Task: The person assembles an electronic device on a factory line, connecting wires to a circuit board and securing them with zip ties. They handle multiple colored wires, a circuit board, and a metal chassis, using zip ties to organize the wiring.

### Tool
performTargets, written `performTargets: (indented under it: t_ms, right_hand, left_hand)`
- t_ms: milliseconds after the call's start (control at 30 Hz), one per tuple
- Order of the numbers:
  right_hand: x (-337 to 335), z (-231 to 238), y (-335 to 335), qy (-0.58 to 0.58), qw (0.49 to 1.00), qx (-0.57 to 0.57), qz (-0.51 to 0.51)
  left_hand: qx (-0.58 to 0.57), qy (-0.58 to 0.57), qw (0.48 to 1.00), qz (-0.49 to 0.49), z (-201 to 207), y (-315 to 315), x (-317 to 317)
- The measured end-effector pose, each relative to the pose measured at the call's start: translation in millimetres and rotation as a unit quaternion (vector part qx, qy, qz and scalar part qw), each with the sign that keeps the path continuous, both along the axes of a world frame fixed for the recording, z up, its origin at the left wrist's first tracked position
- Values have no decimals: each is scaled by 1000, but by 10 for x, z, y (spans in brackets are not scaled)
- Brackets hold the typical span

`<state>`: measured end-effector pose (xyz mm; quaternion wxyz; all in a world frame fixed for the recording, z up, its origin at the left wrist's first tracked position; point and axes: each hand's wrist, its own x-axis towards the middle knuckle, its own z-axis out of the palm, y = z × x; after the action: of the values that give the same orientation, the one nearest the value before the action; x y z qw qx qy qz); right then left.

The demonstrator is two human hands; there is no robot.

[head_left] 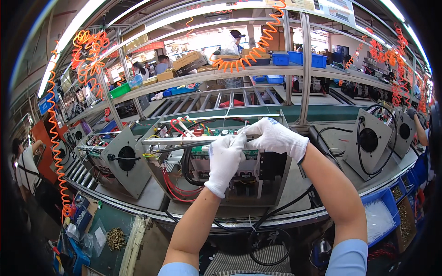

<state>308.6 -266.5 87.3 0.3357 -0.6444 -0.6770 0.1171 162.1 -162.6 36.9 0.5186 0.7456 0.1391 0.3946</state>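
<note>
In front of me stands an open metal chassis with a green circuit board, red and black wires and a light metal bar across its top. Both my hands wear white knit gloves and meet above the board, by the bar. My left hand has its fingers pinched together at the bar's right end. The fingers of my right hand are bent and pressed close to the left fingertips. Whatever lies between the fingers is too small and covered to make out. A thin pale strip rises just behind them.
Similar units with round fans stand left and right on the conveyor line. Black cable loops along the front edge. Brass screws lie lower left; a blue bin stands lower right. Orange coiled hoses hang overhead.
</note>
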Motion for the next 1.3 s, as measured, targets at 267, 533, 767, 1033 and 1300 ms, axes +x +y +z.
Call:
performTargets:
  t_ms: [267, 533, 767, 1033, 1300]
  right_hand:
    - [102, -84, 15, -12, 999, 43, 7]
    - [-47, 29, -12, 10, 999, -19, -48]
    - [57, -50, 18, 38, 997, -35, -60]
    - [95, -74, 29, 72, 996, -47, -22]
    - [-7, -96, -29, -163, 985, 4, -61]
  left_hand:
    - [304, 135, 925, 186, 305, -52, 1]
    - [205, -81, 974, 52, -12, 63, 79]
    - [336, -70, 936, 80, 66, -48, 88]
    - [-85, -90, 987, -100, 126, -228, -275]
    - [-17, -93, 985, -141, -213, -127, -214]
